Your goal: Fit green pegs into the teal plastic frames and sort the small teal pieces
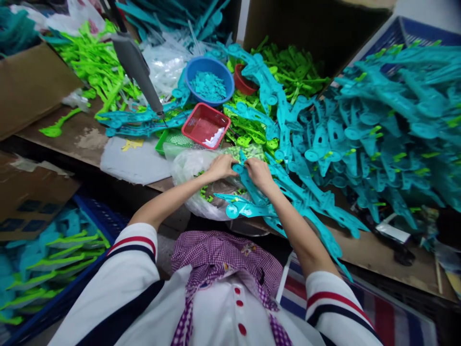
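Observation:
Both my hands meet at the table's front edge on one teal plastic toy part (pixel 248 185). My left hand (pixel 220 166) pinches the part's upper end, fingers closed. My right hand (pixel 260 174) grips the same part beside it, fingers curled round it. Under my hands lies a clear plastic bag (pixel 187 168) with small green pieces inside. Another teal part (pixel 245 207) lies just below my hands, and more teal parts trail off to the right.
A big heap of teal parts (pixel 389 129) fills the right. Behind are a red tray (pixel 205 126), a blue bowl (pixel 209 79) of teal bits, a small red bowl (pixel 243 81), green parts (pixel 97 67) and a grey tool (pixel 139 72). A blue crate (pixel 54 259) of parts sits lower left.

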Tool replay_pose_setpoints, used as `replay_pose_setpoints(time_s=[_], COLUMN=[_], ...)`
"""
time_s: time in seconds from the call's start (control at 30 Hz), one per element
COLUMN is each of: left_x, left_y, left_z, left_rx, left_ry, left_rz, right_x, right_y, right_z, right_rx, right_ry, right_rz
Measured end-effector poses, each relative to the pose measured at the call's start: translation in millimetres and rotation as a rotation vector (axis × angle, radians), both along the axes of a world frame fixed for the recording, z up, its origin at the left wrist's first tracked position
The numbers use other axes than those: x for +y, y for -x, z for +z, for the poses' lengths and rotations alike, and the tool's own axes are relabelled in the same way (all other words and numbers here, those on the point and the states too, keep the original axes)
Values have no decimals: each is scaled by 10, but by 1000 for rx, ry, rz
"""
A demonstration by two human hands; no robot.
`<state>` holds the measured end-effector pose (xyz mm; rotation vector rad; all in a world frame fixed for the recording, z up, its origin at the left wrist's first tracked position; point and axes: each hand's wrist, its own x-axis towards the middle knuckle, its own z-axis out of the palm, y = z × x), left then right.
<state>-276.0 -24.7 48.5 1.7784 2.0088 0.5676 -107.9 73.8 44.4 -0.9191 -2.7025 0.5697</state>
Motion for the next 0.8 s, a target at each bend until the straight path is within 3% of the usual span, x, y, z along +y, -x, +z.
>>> replay_pose_setpoints(time_s=[0.23, 0.4, 0.57, 0.7, 0.8], left_x=[-6, -90, -729, -1244, -1347], left_y=[-17, -129, -246, -195, -188], left_z=[-26, 150, 379, 223, -8], left_rx=[-24, -10, -44, 256, 494], left_ry=[-12, 31, -234, 97, 158], left_rz=[32, 12, 25, 173, 164], right_x=[4, -62, -280, -822, -1243], right_y=[25, 64, -208, -582, -732], right_z=[-11, 38, 334, 470, 358], right_rx=[1, 17, 186, 356, 351], right_ry=[-12, -23, -25, 29, 71], right_rz=[-7, -53, -53, -49, 59])
